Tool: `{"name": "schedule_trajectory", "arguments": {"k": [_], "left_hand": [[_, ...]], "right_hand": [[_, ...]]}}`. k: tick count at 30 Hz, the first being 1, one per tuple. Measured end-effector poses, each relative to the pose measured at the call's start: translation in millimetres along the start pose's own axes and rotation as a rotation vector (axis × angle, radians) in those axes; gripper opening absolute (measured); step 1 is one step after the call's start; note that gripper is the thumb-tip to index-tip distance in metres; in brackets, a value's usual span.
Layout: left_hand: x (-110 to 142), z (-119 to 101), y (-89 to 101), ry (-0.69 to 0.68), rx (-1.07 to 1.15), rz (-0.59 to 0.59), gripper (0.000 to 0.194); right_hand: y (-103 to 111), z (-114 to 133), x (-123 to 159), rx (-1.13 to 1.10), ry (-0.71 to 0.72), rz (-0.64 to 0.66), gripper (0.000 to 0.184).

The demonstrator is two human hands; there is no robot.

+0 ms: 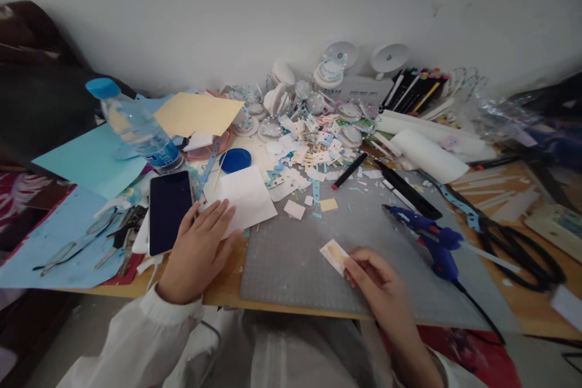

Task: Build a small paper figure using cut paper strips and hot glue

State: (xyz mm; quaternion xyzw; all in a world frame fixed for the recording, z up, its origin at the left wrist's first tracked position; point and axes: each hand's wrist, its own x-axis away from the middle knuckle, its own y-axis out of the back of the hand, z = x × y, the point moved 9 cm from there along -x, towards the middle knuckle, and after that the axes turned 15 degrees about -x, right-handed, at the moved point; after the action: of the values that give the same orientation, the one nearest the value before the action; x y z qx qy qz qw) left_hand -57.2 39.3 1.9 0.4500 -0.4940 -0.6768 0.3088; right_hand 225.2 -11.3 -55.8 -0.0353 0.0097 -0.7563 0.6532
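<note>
My left hand lies flat with its fingers stretched out, over the near edge of a white sheet of paper and beside a dark-screened phone. Between thumb and fingers, my right hand pinches a small white paper card with a yellowish patch on it. That card is above the front of the grey cutting mat. Farther back on the mat lie a small white paper piece and a small yellow one.
A blue glue gun and black-handled scissors lie at the right. Paper scraps are heaped at the back, near a black marker. On the left stand a water bottle and, flat nearby, glasses on blue paper.
</note>
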Motion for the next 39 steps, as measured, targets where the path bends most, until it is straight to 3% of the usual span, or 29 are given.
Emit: {"name": "schedule_trajectory", "arguments": {"k": [3, 6, 9, 12, 15, 18, 21, 23, 27, 31, 39], "left_hand": [[4, -14, 18.5, -0.002, 0.162, -0.072, 0.035], [11, -52, 29.1, -0.039, 0.333, -0.1, 0.033], [16, -105, 27.1, -0.19, 0.398, -0.103, 0.037], [21, -131, 12.8, -0.277, 0.394, -0.056, 0.038], [18, -109, 2.8, -0.203, 0.332, -0.036, 0.032], [9, -46, 5.1, 0.069, 0.154, -0.094, 0.028], [-1, 13, 1.2, 0.335, -0.149, -0.034, 0.049], [-7, 33, -8.4, 0.43, -0.304, 0.077, 0.066], [-15, 41, -20.4, 0.527, -0.443, 0.204, 0.078], [-20, 42, -24.4, 0.595, -0.464, 0.259, 0.073], [-34, 55, -25.6, 0.674, -0.411, 0.251, 0.07]], "right_hand": [[-7, 3, 5, -0.044, 0.001, -0.008, 0.033], [-24, 4, 9, -0.093, -0.029, 0.016, 0.033], [-40, 0, 9, 0.028, -0.05, 0.071, 0.032], [-46, -7, 9, 0.16, -0.044, 0.11, 0.03], [-44, -14, 9, 0.204, -0.036, 0.106, 0.029], [-42, -17, 9, 0.237, -0.03, 0.11, 0.029], [-44, -17, 8, 0.258, -0.021, 0.127, 0.029], [-46, -17, 8, 0.267, -0.012, 0.137, 0.028], [-46, -18, 8, 0.278, 0.01, 0.142, 0.028], [-46, -18, 9, 0.29, 0.027, 0.143, 0.029], [-47, -17, 10, 0.308, 0.058, 0.151, 0.029]]}}
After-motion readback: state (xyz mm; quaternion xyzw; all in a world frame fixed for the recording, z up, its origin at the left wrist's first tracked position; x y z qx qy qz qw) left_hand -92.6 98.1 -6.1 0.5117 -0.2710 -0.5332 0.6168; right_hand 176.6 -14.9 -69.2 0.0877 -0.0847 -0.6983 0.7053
